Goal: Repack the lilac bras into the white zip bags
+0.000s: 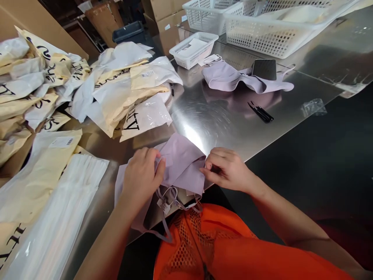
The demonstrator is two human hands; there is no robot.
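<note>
A lavender bra (183,165) lies partly folded on the steel table's near edge, with thin straps and white tags hanging toward my orange vest. My left hand (145,173) curls over its left side, thumb and fingers gripping the cloth. At the right edge of the folded fabric, my right hand (223,169) is closed, with thumb and forefinger pinching the border. A paper tag (165,205) on a white string loop dangles below the cloth. Part of the left side is hidden beneath my left wrist.
Packaged bags (125,93) pile up at the left, beside a stack of clear plastic sleeves (67,210). Farther back are a second lavender bra (224,76), a phone (264,69), black thread snips (260,112) and a small white basket (194,50). Larger baskets (262,33) stand behind.
</note>
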